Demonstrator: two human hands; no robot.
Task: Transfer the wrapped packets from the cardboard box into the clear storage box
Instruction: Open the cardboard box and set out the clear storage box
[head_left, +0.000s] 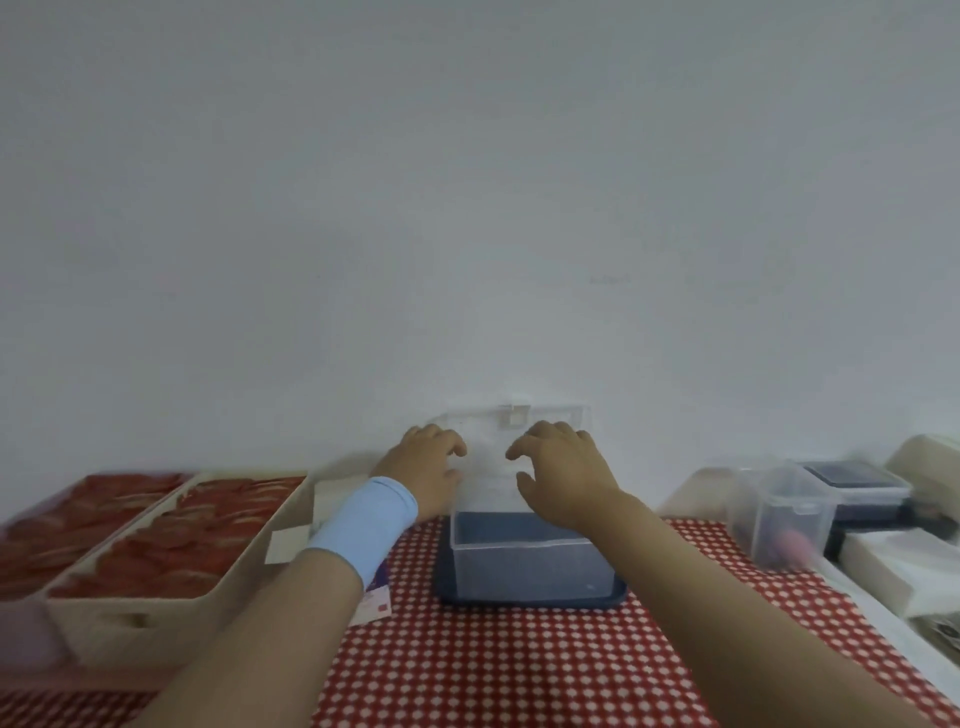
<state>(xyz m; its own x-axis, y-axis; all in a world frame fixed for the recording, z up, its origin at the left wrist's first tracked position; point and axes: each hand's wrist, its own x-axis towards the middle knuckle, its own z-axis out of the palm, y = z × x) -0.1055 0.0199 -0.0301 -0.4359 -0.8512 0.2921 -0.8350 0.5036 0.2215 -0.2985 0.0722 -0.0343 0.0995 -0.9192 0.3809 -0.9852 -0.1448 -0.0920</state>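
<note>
The clear storage box (530, 569) stands on a dark blue tray (524, 600) at the table's middle. Its clear lid (519, 426) is raised upright against the wall, and no packets show inside. My left hand (423, 467), with a light blue wristband, curls its fingers and thumb at the lid's left edge. My right hand (563, 467) is in front of the lid with its fingers loosely curved, holding nothing I can see. The beige cardboard box (171, 616) at the left holds several red wrapped packets (171, 540).
A second beige box of red packets (78, 501) lies at the far left. On the right stand a clear container (784, 514), a dark-lidded container (857, 483) and a white paper stack (904, 566). A red checked cloth (519, 670) covers the table; a small card (371, 605) lies beside my left forearm.
</note>
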